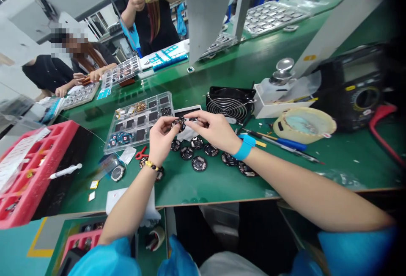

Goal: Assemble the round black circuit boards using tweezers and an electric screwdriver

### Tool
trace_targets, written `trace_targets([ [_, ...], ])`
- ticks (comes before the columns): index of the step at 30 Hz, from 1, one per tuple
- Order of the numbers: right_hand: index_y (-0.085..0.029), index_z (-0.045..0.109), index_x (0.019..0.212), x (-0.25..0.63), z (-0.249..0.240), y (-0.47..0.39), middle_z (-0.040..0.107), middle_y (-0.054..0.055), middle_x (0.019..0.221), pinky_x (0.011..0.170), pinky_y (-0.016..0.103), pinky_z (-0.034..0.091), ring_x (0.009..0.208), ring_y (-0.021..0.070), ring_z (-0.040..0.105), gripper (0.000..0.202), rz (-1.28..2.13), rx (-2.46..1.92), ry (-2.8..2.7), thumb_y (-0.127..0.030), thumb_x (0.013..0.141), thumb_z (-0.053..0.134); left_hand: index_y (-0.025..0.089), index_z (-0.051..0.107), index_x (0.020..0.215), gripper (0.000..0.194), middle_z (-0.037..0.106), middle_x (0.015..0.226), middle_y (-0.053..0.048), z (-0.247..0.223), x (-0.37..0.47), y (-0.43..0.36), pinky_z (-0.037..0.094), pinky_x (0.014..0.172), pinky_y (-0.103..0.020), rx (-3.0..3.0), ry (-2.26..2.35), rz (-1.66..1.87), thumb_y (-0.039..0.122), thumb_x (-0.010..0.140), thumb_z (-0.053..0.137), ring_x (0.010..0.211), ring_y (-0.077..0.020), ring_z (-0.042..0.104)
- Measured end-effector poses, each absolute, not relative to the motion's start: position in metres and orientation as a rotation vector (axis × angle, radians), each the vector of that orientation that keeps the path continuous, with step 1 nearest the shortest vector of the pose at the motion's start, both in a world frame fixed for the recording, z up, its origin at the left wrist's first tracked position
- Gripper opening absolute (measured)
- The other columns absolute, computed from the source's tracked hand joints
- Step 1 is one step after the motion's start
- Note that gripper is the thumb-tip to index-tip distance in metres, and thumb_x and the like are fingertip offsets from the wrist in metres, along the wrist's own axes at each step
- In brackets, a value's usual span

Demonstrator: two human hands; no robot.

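My left hand point(162, 137) pinches a round black part point(180, 126) with small metal bits on it, held above the green bench. Close against it, the fingers of my right hand point(217, 128) are pressed together at the part's upper right edge. A small silver and dark piece shows at those fingertips, too small to name. Beneath both hands lie several similar round black parts point(199, 163) with silver components. Part of this group is hidden by my left wrist and by the blue band on my right wrist.
Behind my hands are a clear compartment tray point(139, 119) of small components and a black fan point(231, 102). Pens point(285, 141) and a yellowish bowl point(304, 124) lie right. A red foam tray point(38, 166) stands left; co-workers point(155, 9) work across the bench.
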State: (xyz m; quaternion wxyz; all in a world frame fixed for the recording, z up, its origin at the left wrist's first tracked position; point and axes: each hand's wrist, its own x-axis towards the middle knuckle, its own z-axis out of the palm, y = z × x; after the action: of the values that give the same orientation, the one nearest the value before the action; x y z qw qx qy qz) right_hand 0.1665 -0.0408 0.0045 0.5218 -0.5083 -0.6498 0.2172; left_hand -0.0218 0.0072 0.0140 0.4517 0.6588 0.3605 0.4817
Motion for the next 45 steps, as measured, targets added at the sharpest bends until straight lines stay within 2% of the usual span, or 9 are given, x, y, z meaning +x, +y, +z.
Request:
trace_targets([
  [7,-0.018,0.080,0.095,0.170,0.003,-0.039,0.059,-0.004,0.061,0.058,0.026,0.035,0.055,0.0103,0.049,0.020,0.360,-1.230,-1.605,-0.036,0.097,0.070,0.018,0.072,0.101,0.026,0.075,0.097,-0.005,0.015,-0.019,0.001,0.060,0.067,-0.025,1.507,0.850,1.093,0.032,0.081,0.082,0.083,-0.0154,0.071],
  [10,-0.018,0.079,0.094,0.170,0.003,-0.040,0.064,-0.003,0.062,0.058,0.025,0.038,0.056,0.0112,0.056,0.018,0.315,-1.250,-1.626,-0.034,0.097,0.070,0.018,0.072,0.103,0.026,0.074,0.100,-0.006,0.013,-0.020,0.002,0.061,0.071,-0.025,1.547,0.856,1.093,0.029,0.082,0.081,0.087,-0.0157,0.071],
  [15,-0.020,0.077,0.097,0.168,-0.001,-0.043,0.078,0.001,0.077,0.062,0.025,0.044,0.066,0.0150,0.070,0.011,0.189,-1.234,-1.740,-0.029,0.096,0.071,0.017,0.072,0.106,0.024,0.075,0.105,-0.008,0.009,-0.020,0.005,0.061,0.078,-0.028,1.606,0.898,1.114,0.025,0.083,0.077,0.092,-0.0171,0.072],
  [20,-0.020,0.077,0.100,0.166,-0.004,-0.044,0.080,0.001,0.082,0.062,0.026,0.045,0.068,0.0166,0.073,0.010,0.205,-1.229,-1.773,-0.026,0.096,0.070,0.017,0.073,0.104,0.021,0.077,0.108,-0.009,0.009,-0.017,0.005,0.061,0.089,-0.031,1.711,0.926,1.158,0.022,0.083,0.076,0.099,-0.0186,0.074],
  [26,-0.018,0.078,0.094,0.165,-0.001,-0.042,0.074,0.000,0.070,0.058,0.024,0.042,0.061,0.0133,0.066,0.014,0.402,-1.227,-1.671,-0.030,0.095,0.070,0.018,0.072,0.109,0.024,0.078,0.110,-0.010,0.009,-0.017,0.001,0.062,0.081,-0.028,1.764,0.979,1.163,0.022,0.086,0.075,0.100,-0.0200,0.075],
  [30,-0.018,0.077,0.089,0.163,0.001,-0.042,0.065,-0.003,0.061,0.055,0.025,0.037,0.054,0.0106,0.056,0.017,0.475,-1.200,-1.644,-0.032,0.094,0.069,0.020,0.073,0.110,0.020,0.078,0.111,-0.009,0.008,-0.017,-0.001,0.063,0.086,-0.030,1.822,0.978,1.172,0.023,0.090,0.072,0.102,-0.0206,0.076],
  [36,-0.018,0.076,0.088,0.160,0.000,-0.043,0.058,-0.004,0.058,0.055,0.025,0.035,0.053,0.0097,0.049,0.019,0.519,-1.216,-1.624,-0.035,0.095,0.068,0.020,0.075,0.110,0.020,0.079,0.111,-0.008,0.007,-0.017,-0.003,0.064,0.089,-0.030,1.807,0.978,1.172,0.021,0.090,0.071,0.102,-0.0202,0.077],
  [41,-0.018,0.075,0.090,0.162,0.000,-0.044,0.059,-0.004,0.058,0.055,0.025,0.035,0.052,0.0101,0.049,0.020,0.509,-1.192,-1.647,-0.036,0.095,0.067,0.019,0.073,0.108,0.019,0.079,0.109,-0.009,0.007,-0.016,-0.002,0.063,0.090,-0.030,1.770,0.976,1.157,0.023,0.090,0.072,0.101,-0.0204,0.077],
  [45,-0.018,0.076,0.097,0.167,0.006,-0.045,0.066,-0.002,0.065,0.058,0.026,0.038,0.056,0.0114,0.053,0.022,0.441,-1.193,-1.591,-0.036,0.098,0.064,0.018,0.073,0.104,0.020,0.079,0.103,-0.008,0.011,-0.019,0.002,0.063,0.084,-0.030,1.676,0.930,1.153,0.027,0.087,0.077,0.095,-0.0195,0.076],
])
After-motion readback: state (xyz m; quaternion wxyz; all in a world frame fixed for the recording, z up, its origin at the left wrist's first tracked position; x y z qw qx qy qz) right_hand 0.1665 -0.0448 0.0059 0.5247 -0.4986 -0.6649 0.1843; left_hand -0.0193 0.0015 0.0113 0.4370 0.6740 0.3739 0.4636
